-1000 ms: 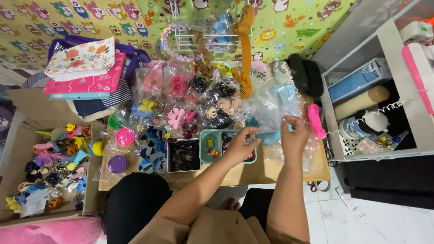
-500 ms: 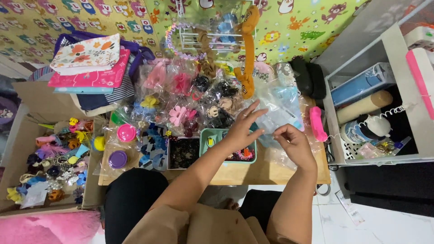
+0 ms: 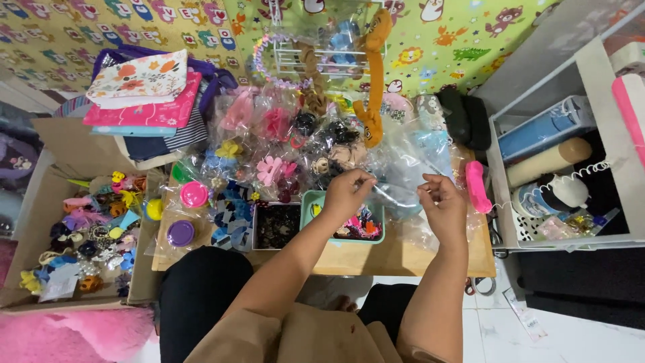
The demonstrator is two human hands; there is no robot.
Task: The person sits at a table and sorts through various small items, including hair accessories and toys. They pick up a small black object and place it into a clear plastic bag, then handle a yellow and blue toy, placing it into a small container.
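My left hand point(image 3: 347, 193) and my right hand point(image 3: 443, 202) each pinch an edge of a clear plastic bag point(image 3: 403, 171), held stretched between them above a low wooden table point(image 3: 403, 255). Under my left hand sits a small teal tray point(image 3: 313, 202) with colourful hair clips. Beside it is a clear box point(image 3: 277, 225) of dark small items. Bags of bows and hair accessories point(image 3: 282, 144) cover the table's far side.
A cardboard box point(image 3: 40, 175) of hair ties and clips stands at the left. Folded fabric pouches point(image 3: 144, 101) are stacked behind it. A pink handset point(image 3: 476, 187) lies at the table's right edge. A white shelf unit point(image 3: 571, 175) stands at the right.
Both hands rose from the table's right front and took hold of the clear bag. They now hold it pulled apart, higher over the table.
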